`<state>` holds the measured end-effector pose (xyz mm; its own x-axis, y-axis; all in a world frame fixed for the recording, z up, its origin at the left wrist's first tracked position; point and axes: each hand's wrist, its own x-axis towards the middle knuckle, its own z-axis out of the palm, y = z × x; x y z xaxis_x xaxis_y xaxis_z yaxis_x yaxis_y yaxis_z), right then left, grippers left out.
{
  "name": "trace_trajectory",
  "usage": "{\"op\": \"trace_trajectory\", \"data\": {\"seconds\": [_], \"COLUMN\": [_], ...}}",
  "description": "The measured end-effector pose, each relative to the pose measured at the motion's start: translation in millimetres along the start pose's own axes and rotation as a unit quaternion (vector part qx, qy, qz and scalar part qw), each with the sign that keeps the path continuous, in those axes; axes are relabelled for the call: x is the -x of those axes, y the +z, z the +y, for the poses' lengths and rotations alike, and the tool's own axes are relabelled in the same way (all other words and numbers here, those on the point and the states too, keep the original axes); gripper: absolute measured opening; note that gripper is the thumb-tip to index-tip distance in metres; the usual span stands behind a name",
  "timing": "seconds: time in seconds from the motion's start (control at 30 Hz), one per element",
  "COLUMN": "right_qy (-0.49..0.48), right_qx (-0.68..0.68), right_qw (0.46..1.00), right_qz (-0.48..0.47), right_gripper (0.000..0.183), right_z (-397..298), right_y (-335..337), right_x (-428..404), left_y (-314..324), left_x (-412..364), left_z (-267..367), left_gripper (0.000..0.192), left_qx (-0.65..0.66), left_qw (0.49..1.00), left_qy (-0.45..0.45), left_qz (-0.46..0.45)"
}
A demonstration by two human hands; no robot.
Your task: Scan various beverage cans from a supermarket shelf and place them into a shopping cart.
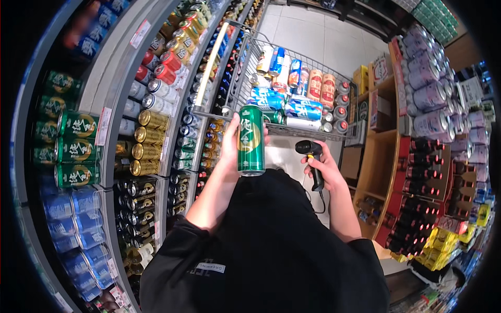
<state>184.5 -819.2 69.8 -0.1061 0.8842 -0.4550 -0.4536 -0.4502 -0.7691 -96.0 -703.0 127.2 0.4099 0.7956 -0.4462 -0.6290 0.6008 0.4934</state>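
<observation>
A tall green beverage can (251, 139) with a gold disc on its side stands upright in my left hand (230, 144); my fingers wrap behind it. My right hand (330, 166) grips the handle of a black handheld barcode scanner (315, 164), with the thumb near its yellow trigger. A cable hangs from the scanner's base. Just beyond both hands is a wire shopping cart (328, 134) holding assorted cans, among them blue-and-white cans (303, 109) lying on their sides and red-and-tan cans (315, 85).
Shelves on the left hold green cans (78, 150), gold cans (148, 141) and blue multipacks (74, 219). To the right, a wooden display shelf (377, 156) stands beside dark bottles (420, 172) and stacked pale purple cans (426, 94). Tiled floor (301, 25) shows beyond the cart.
</observation>
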Motion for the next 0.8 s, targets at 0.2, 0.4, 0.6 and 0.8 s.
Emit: {"op": "trace_trajectory", "data": {"seconds": [0.2, 0.4, 0.6, 0.8], "right_qy": [-0.071, -0.227, -0.252, 0.041], "right_qx": [0.123, 0.452, 0.458, 0.565], "right_qw": [0.989, 0.86, 0.851, 0.819], "right_qz": [-0.046, -0.075, -0.052, 0.092], "right_gripper": [0.074, 0.069, 0.07, 0.061], "right_z": [-41.6, -69.4, -69.8, -17.6], "right_y": [19.3, 34.8, 13.3, -76.4], "right_x": [29.4, 56.2, 47.0, 17.7], "left_y": [-19.7, -27.7, -14.2, 2.6], "left_x": [-11.2, -24.0, -36.5, -64.7], "left_z": [-32.0, -61.0, -71.8, -74.0], "left_gripper": [0.069, 0.071, 0.075, 0.066], "left_qx": [0.126, 0.067, 0.029, -0.084], "left_qw": [0.983, 0.989, 0.991, 0.985], "left_qy": [-0.101, -0.079, -0.096, -0.148], "left_qz": [-0.088, -0.104, -0.091, -0.041]}}
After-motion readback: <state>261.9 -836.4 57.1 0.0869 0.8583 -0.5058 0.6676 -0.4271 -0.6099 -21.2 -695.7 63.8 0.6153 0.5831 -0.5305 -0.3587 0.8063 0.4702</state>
